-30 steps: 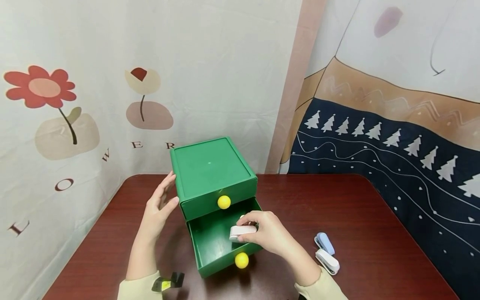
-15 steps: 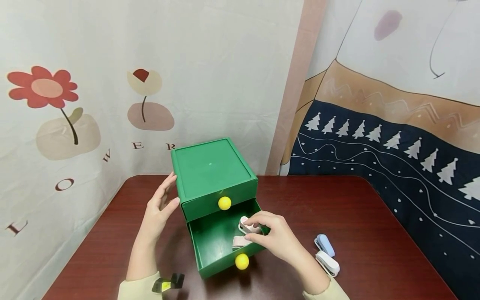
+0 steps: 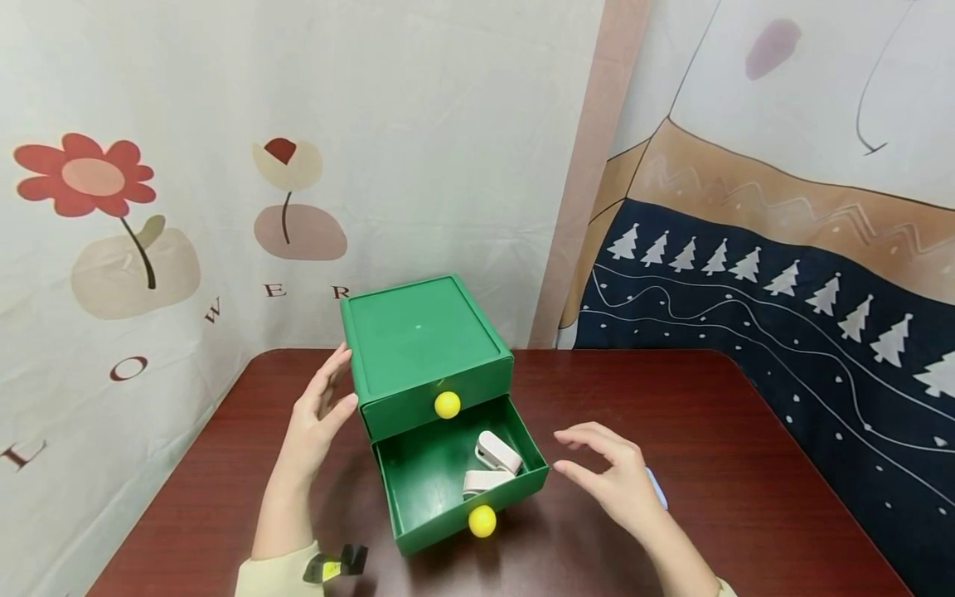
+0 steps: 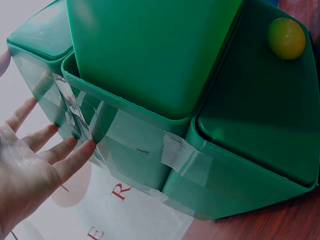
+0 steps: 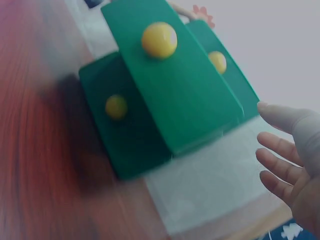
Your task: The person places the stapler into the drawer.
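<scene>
A green drawer cabinet [image 3: 429, 332] with yellow ball knobs stands on the table, its middle drawer [image 3: 418, 473] pulled out. Inside that drawer, towards the right, lie two pale pink mini staplers, one [image 3: 498, 452] leaning over the other [image 3: 483, 482]. My left hand [image 3: 313, 419] rests its fingertips on the cabinet's left side; the left wrist view shows those fingers [image 4: 74, 159] straight against the taped wall. To the right of the drawer, my right hand [image 3: 615, 477] hovers with thumb and fingers spread, holding nothing. Behind it, part of a blue mini stapler [image 3: 656, 487] shows.
Three tiers of the cabinet appear in the right wrist view, with a lower drawer [image 5: 125, 130] pushed in. The dark red table [image 3: 716, 414] runs back to a printed curtain [image 3: 448, 166]. A black strap [image 3: 336, 566] hangs at the left sleeve.
My right hand has put a pale pink stapler down in the drawer, let go, and moved right over the table. It now hides the white stapler there. My left hand has stayed put.
</scene>
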`<state>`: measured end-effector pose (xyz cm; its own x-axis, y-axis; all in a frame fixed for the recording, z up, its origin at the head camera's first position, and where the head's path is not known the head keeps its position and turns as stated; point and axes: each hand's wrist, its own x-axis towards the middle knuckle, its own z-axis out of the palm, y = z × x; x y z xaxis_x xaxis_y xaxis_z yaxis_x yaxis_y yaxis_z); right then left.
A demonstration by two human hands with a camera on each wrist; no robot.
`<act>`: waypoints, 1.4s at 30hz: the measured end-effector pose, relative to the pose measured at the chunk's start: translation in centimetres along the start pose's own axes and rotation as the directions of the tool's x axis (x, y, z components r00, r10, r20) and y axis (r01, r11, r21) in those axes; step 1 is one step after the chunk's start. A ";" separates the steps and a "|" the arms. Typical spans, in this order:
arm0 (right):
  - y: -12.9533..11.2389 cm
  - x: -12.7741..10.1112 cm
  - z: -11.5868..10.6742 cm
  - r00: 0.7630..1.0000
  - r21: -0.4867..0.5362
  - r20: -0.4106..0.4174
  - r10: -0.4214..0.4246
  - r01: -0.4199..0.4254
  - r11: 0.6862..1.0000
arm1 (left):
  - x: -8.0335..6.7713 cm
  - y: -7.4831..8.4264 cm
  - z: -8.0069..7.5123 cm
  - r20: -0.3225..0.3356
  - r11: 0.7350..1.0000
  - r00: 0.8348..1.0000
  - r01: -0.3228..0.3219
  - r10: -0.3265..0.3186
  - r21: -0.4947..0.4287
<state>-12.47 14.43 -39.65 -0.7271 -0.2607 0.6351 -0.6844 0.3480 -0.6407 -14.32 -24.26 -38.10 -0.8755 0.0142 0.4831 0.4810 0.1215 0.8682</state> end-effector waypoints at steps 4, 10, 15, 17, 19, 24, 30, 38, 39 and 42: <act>2.5 -1.4 -1.4 0.997 -0.051 -0.013 0.070 -0.070 0.996 | 0.0 0.0 0.0 -0.001 1.000 1.000 0.006 -0.006 0.004; 1.6 -1.9 -3.5 0.997 -0.112 -0.043 0.062 -0.067 0.992 | 0.0 0.0 0.0 -0.005 1.000 1.000 0.012 -0.012 0.007; 3.6 -3.3 -4.9 0.992 -0.174 -0.049 0.114 -0.120 0.977 | 0.0 0.0 0.1 -0.009 1.000 1.000 0.010 -0.010 0.004; 5.2 -4.0 -5.5 0.988 -0.194 -0.045 0.145 -0.151 0.969 | 0.1 0.0 0.1 -0.008 1.000 1.000 0.007 -0.007 0.000; 6.6 -4.7 -6.1 0.981 -0.214 -0.034 0.190 -0.193 0.958 | 0.1 0.0 0.1 -0.009 1.000 1.000 0.002 -0.002 0.000; 8.9 -5.9 -7.0 0.957 -0.223 0.017 0.290 -0.279 0.934 | 0.0 0.0 0.0 -0.002 1.000 1.000 -0.014 0.014 0.005; 10.3 -6.8 -7.4 0.936 -0.200 0.060 0.348 -0.330 0.923 | -0.1 0.0 0.0 0.010 0.999 0.999 -0.036 0.036 -0.002; 11.3 -7.3 -7.4 0.923 -0.159 0.084 0.375 -0.359 0.920 | 0.0 -0.1 0.0 0.001 0.999 0.999 -0.041 0.041 0.000; 11.4 -7.4 -7.4 0.918 -0.153 0.088 0.386 -0.370 0.916 | 0.0 -0.1 0.0 -0.002 0.999 0.999 -0.037 0.037 -0.002; 11.6 -7.5 -7.4 0.905 -0.139 0.093 0.416 -0.402 0.905 | 0.0 -0.2 0.0 -0.007 1.000 1.000 -0.029 0.029 -0.002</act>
<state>-14.52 27.07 -48.64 -0.9475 -0.1747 0.2678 -0.3195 0.5445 -0.7755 -14.40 -24.28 -38.28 -0.8606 0.0112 0.5091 0.5066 0.1194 0.8539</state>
